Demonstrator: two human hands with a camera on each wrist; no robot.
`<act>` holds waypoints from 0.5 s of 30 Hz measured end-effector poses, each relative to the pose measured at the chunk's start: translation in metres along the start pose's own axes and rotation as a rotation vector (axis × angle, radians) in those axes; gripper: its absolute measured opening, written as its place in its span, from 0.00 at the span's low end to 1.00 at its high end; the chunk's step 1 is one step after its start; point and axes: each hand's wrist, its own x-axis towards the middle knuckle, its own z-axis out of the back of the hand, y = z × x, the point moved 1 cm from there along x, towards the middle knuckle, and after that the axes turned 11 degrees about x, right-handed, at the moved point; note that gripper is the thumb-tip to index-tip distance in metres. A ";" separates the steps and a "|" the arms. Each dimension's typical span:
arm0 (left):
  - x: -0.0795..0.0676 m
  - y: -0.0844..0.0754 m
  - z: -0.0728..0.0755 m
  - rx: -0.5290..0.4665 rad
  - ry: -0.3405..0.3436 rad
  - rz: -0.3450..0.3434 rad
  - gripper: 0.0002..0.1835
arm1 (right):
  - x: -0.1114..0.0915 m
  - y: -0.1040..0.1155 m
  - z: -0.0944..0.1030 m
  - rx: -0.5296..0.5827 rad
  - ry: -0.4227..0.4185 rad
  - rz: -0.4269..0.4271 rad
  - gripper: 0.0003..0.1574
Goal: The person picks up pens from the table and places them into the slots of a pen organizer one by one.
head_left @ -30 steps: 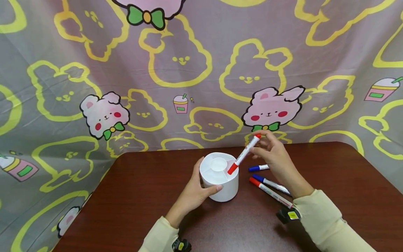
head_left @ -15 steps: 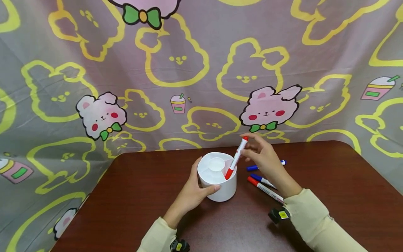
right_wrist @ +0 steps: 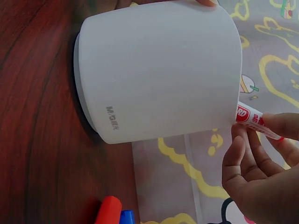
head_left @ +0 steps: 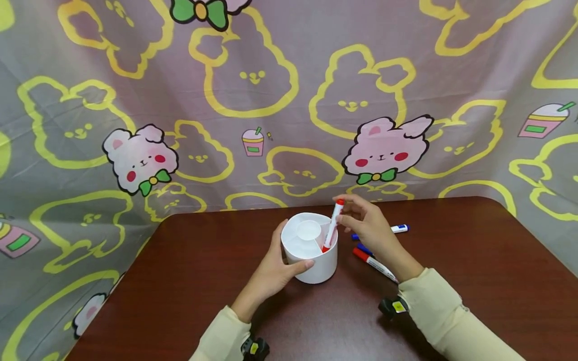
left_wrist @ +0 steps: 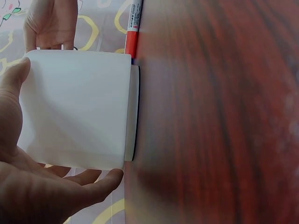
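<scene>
A white pen holder (head_left: 316,268) with several compartments around a round middle one stands on the table. My left hand (head_left: 271,273) grips it from the left, thumb on its near wall and fingers round the far side. My right hand (head_left: 368,228) pinches a white marker (head_left: 333,223) with red ends near its upper part. The marker's lower end is inside the right-hand compartment, and it leans slightly right. In the right wrist view the marker (right_wrist: 254,120) sticks out past the rim of the pen holder (right_wrist: 159,74), between thumb and fingers.
On the brown table (head_left: 203,281), right of the pen holder, lie a red-capped marker (head_left: 377,265), a blue-capped marker (head_left: 365,249) partly under my right hand, and another blue marker (head_left: 401,228) farther back. A patterned curtain (head_left: 289,100) hangs behind the table.
My right hand has moved left and brought the marker from a slant over the rim to nearly upright, its lower end now down in the compartment. My left hand keeps its grip on the pen holder.
</scene>
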 end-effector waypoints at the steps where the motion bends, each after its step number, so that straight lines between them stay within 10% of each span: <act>1: 0.000 0.000 0.000 -0.001 0.001 0.000 0.59 | -0.001 0.000 0.000 -0.005 -0.003 -0.001 0.24; 15: -0.002 -0.004 0.001 -0.015 0.003 0.005 0.60 | -0.005 -0.004 -0.007 0.002 -0.015 -0.030 0.20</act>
